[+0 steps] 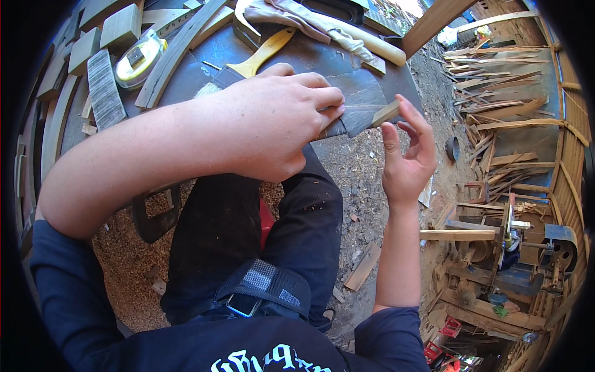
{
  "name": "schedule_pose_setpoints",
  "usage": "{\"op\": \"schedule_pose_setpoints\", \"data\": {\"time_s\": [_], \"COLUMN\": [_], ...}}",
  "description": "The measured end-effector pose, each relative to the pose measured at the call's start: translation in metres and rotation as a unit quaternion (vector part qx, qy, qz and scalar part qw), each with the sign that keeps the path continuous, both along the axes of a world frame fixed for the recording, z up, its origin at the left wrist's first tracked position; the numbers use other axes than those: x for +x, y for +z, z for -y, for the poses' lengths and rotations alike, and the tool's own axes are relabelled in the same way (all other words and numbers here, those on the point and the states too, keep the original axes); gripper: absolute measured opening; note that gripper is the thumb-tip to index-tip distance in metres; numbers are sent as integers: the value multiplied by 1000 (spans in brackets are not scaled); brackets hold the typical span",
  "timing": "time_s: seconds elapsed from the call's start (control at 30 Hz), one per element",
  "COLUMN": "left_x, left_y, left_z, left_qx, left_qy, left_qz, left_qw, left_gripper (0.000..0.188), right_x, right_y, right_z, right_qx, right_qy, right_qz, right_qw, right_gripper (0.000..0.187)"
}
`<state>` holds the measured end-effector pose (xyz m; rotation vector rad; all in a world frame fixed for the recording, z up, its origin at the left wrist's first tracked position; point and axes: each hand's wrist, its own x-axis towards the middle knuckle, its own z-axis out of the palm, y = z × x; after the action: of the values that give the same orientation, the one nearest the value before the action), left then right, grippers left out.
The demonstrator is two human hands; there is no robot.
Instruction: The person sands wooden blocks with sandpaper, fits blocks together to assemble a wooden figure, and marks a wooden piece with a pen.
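"As a person works at a dark surface [313,59], the right hand [409,146] pinches a small wooden piece [385,115] between thumb and forefinger, that grip closed on one end."

"Where does the wooden piece sit?"

"Right of the yellow-handled paintbrush [266,53] and nearer the person, well apart from it, at the right edge of a grey sheet [364,99]."

"And the left hand [291,118]?"

"Just on the person's side of the paintbrush, back of the hand up, fingers curled beside the grey sheet — whether that grip holds anything, I cannot tell; the palm is hidden."

"What else is in the scene?"

"Beyond the paintbrush, a hammer [375,44] lies with a pale cloth [310,23] across its handle. Left of the paintbrush, a tape measure [137,61] rests near a curved wooden strip [180,56]. Far to its right, thin wood lengths [508,93] lie heaped."
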<state>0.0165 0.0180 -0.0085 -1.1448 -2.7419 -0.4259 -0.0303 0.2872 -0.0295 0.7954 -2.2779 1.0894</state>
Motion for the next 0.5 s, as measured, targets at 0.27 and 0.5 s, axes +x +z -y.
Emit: {"op": "schedule_pose_setpoints", "data": {"time_s": [0.27, 0.5], "left_x": [1, 1], "left_y": [-5, -6], "left_z": [2, 3], "left_qx": [-4, 6], "left_qy": [7, 6], "left_qz": [-7, 17], "left_qw": [1000, 1000], "left_gripper": [70, 71], "right_x": [4, -1], "right_y": [8, 2], "right_z": [15, 21], "right_qx": [-58, -65], "right_qy": [2, 14], "right_qz": [112, 145], "right_qw": [992, 987], "right_gripper": [39, 40]}}
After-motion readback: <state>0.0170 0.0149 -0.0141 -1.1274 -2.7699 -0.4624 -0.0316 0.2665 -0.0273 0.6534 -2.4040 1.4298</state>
